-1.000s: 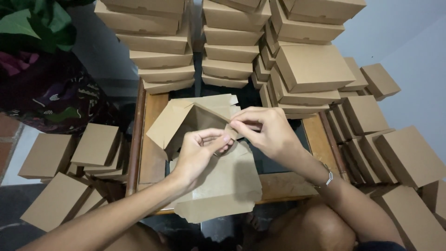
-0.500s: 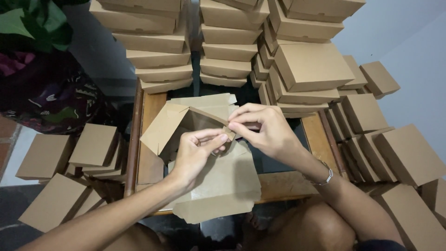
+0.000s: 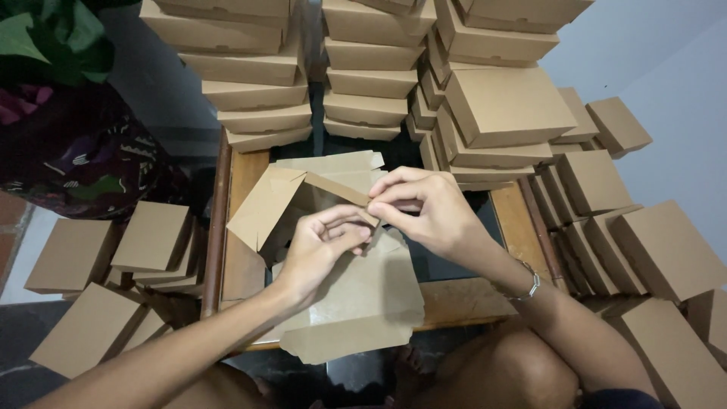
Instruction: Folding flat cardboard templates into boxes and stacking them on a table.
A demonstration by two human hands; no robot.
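Both hands meet on a half-folded brown cardboard box (image 3: 333, 250) — the left hand (image 3: 322, 250) pinches a flap from below, the right hand (image 3: 424, 212) grips the same corner from above. Just beyond the grip rise stacks of finished boxes (image 3: 363, 76); beneath it lies a wooden table (image 3: 242, 265).

A half-folded brown cardboard box (image 3: 341, 257) lies open on the wooden table (image 3: 469, 303). Closed flat brown boxes stand in tall stacks (image 3: 371, 68) behind it, and more boxes (image 3: 151, 238) are piled on both sides.
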